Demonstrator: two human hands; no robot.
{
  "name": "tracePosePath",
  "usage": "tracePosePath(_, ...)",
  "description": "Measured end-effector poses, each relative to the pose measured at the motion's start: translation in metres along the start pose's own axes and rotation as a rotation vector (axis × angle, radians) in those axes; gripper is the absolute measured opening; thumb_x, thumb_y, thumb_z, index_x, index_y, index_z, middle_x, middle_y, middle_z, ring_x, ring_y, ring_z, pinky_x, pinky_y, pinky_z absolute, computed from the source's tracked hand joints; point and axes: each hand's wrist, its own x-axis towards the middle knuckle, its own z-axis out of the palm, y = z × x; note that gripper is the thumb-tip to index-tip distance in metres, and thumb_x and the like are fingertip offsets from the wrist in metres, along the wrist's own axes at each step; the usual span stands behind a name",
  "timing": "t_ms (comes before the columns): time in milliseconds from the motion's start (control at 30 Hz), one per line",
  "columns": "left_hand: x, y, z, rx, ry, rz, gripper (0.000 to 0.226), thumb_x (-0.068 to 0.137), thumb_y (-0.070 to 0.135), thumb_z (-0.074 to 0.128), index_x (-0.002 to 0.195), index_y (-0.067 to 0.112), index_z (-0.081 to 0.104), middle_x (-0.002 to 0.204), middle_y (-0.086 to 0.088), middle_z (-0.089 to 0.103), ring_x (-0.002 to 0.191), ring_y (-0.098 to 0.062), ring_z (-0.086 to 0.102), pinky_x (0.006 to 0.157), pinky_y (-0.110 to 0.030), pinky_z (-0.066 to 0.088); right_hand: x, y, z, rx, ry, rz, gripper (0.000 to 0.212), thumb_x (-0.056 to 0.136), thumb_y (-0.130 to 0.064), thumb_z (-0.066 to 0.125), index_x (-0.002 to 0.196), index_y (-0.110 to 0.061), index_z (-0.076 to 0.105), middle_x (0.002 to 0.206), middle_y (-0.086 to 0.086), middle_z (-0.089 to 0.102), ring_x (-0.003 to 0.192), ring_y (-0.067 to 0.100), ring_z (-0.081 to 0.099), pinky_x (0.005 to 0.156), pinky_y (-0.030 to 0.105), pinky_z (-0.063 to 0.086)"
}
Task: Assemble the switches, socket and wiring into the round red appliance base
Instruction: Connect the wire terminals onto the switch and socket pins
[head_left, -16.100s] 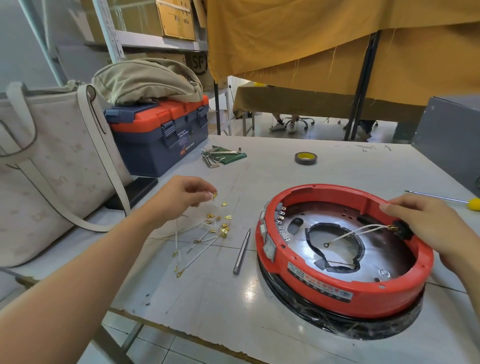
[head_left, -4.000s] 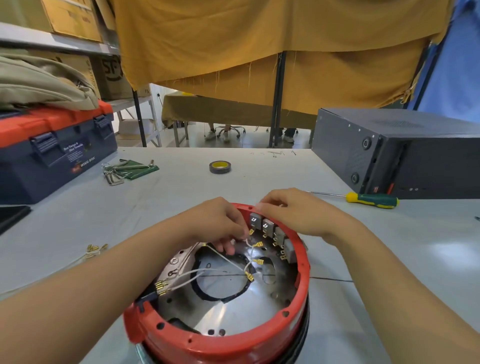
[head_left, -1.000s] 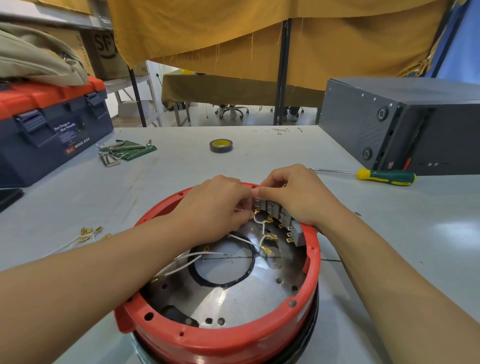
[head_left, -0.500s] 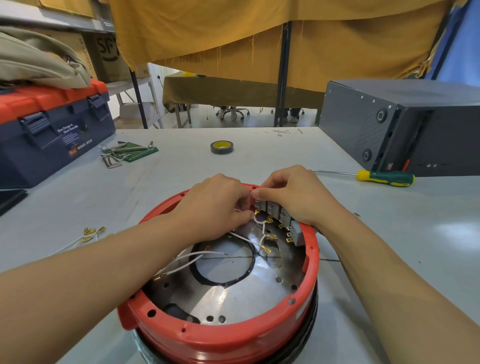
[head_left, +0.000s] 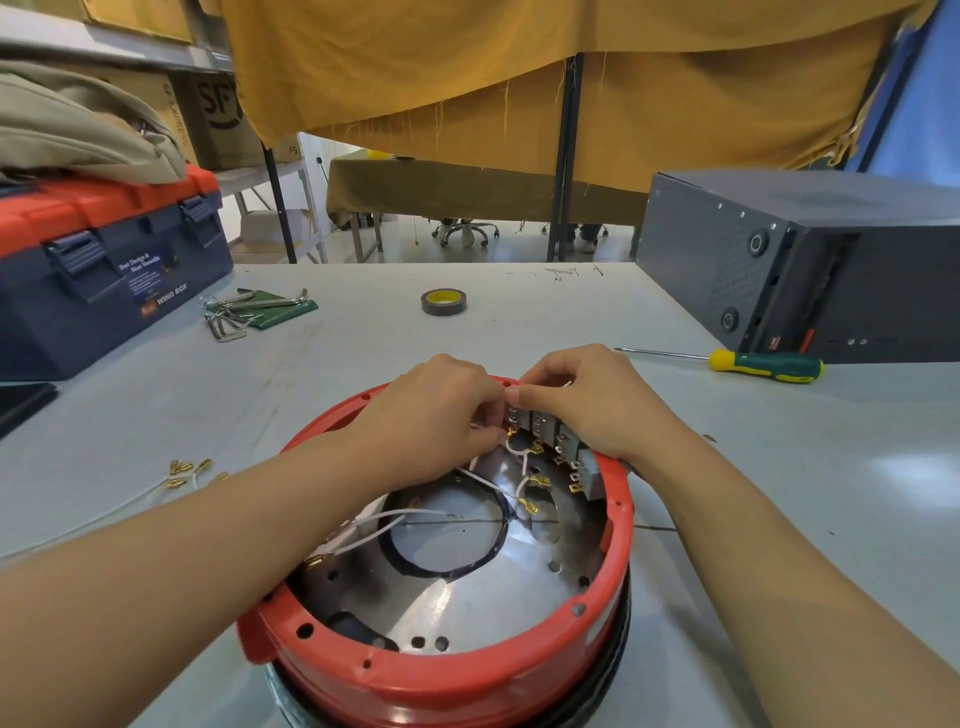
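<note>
The table (head_left: 779, 467) carries the red base (head_left: 441, 680), which sits just below both wrists, its open side up. Along the far inner wall of the base runs a row of grey switches (head_left: 550, 441), long axis running from the fingertips away to the right and toward the person. The right hand (head_left: 582, 405) lies over the far rim with fingers curled on top of the row, steadying it. The left hand (head_left: 431, 426) comes in from the left, its fingers (head_left: 483, 415) bent tight and pinching what looks like a white wire (head_left: 519, 457) end at the leftmost switch; the terminal itself is hidden between the fingertips. Both hands meet at that switch, the left nearer to the tab. Below the fingers more wire loops down, with loose brass terminals (head_left: 535, 480) hanging free above the steel floor. I judge the next push must go straight along the tab, away from the left fingers into the switch.
</note>
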Motion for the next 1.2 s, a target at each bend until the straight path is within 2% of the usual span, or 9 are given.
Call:
tracePosePath(100, 0.000, 0.000, -0.005, -0.060, 0.005, -0.004, 0.003, 0.079, 0.020, 0.068, 0.076, 0.019, 0.067, 0.074, 0.007, 0.058, 0.069, -0.007, 0.051, 0.070, -0.030, 0.047, -0.002, 0.001, -0.003, 0.002, -0.044, -0.002, 0.016, 0.080, -0.031, 0.071, 0.093, -0.022, 0.073, 0.087, -0.009, 0.069, 0.072, -0.003, 0.057, 0.055, 0.005, 0.037)
tracePosePath(200, -0.002, 0.001, -0.008, -0.098, -0.007, -0.005, 0.005, 0.077, 0.018, 0.068, 0.078, 0.022, 0.068, 0.076, 0.010, 0.058, 0.071, -0.005, 0.052, 0.072, -0.028, 0.047, -0.004, 0.003, -0.006, 0.033, -0.076, 0.011, 0.018, 0.080, -0.030, 0.071, 0.096, -0.022, 0.071, 0.089, -0.009, 0.068, 0.069, -0.003, 0.056, 0.060, 0.013, 0.038)
tracePosePath(333, -0.004, 0.007, -0.010, -0.093, -0.074, 0.013, 0.010, 0.079, 0.018, 0.065, 0.082, 0.026, 0.071, 0.073, 0.016, 0.054, 0.071, -0.002, 0.052, 0.073, -0.028, 0.047, -0.004, 0.005, -0.002, 0.031, 0.002, 0.007, 0.022, 0.080, -0.031, 0.072, 0.098, -0.019, 0.070, 0.089, -0.005, 0.068, 0.072, -0.002, 0.056, 0.056, 0.003, 0.038)
tracePosePath(400, -0.003, 0.010, -0.008, -0.081, -0.100, -0.005, 0.012, 0.080, 0.018, 0.062, 0.083, 0.025, 0.072, 0.076, 0.013, 0.060, 0.071, -0.004, 0.054, 0.073, -0.026, 0.047, -0.003, 0.005, 0.001, 0.045, 0.045, 0.015, 0.024, 0.079, -0.031, 0.073, 0.099, -0.017, 0.068, 0.091, -0.003, 0.068, 0.074, 0.000, 0.056, 0.055, 0.002, 0.038)
tracePosePath(500, 0.000, 0.015, -0.004, -0.118, -0.113, -0.049, 0.015, 0.086, 0.022, 0.059, 0.087, 0.022, 0.075, 0.078, 0.007, 0.069, 0.068, -0.004, 0.057, 0.061, -0.011, 0.041, -0.003, 0.006, 0.002, 0.045, 0.084, 0.028, 0.026, 0.079, -0.030, 0.073, 0.101, -0.016, 0.067, 0.092, -0.001, 0.067, 0.078, 0.005, 0.058, 0.057, 0.005, 0.036)
tracePosePath(700, 0.008, 0.014, 0.002, -0.371, -0.181, -0.171, 0.011, 0.086, 0.023, 0.064, 0.082, 0.021, 0.075, 0.061, 0.010, 0.064, 0.049, 0.004, 0.052, 0.052, -0.009, 0.039, -0.002, 0.007, 0.001, 0.061, 0.087, 0.038, 0.024, 0.079, -0.029, 0.073, 0.098, -0.017, 0.067, 0.091, -0.003, 0.066, 0.075, 0.000, 0.057, 0.056, -0.001, 0.037)
tracePosePath(833, 0.007, 0.010, 0.003, -0.485, -0.202, -0.227, 0.010, 0.084, 0.020, 0.067, 0.080, 0.016, 0.074, 0.053, 0.012, 0.062, 0.046, 0.003, 0.052, 0.048, -0.007, 0.039, -0.002, 0.007, 0.000, 0.051, 0.077, 0.037, 0.025, 0.079, -0.031, 0.072, 0.099, -0.016, 0.068, 0.090, -0.003, 0.067, 0.076, 0.001, 0.057, 0.055, -0.002, 0.036)
tracePosePath(1033, 0.008, 0.008, 0.004, -0.516, -0.208, -0.254, 0.007, 0.079, 0.021, 0.068, 0.074, 0.019, 0.073, 0.054, 0.013, 0.064, 0.047, 0.005, 0.053, 0.047, -0.006, 0.040, -0.002, 0.006, 0.000, 0.041, 0.058, 0.033, 0.024, 0.080, -0.031, 0.072, 0.099, -0.017, 0.068, 0.090, -0.003, 0.067, 0.079, 0.004, 0.060, 0.057, 0.006, 0.037)
tracePosePath(1200, 0.007, 0.011, 0.009, -0.445, -0.157, -0.213, 0.011, 0.073, 0.021, 0.074, 0.065, 0.022, 0.067, 0.053, 0.010, 0.064, 0.048, 0.004, 0.054, 0.047, -0.006, 0.038, -0.003, 0.006, 0.000, 0.040, 0.066, 0.023, 0.017, 0.079, -0.029, 0.072, 0.088, -0.015, 0.070, 0.082, 0.000, 0.069, 0.077, 0.011, 0.062, 0.063, 0.016, 0.043)
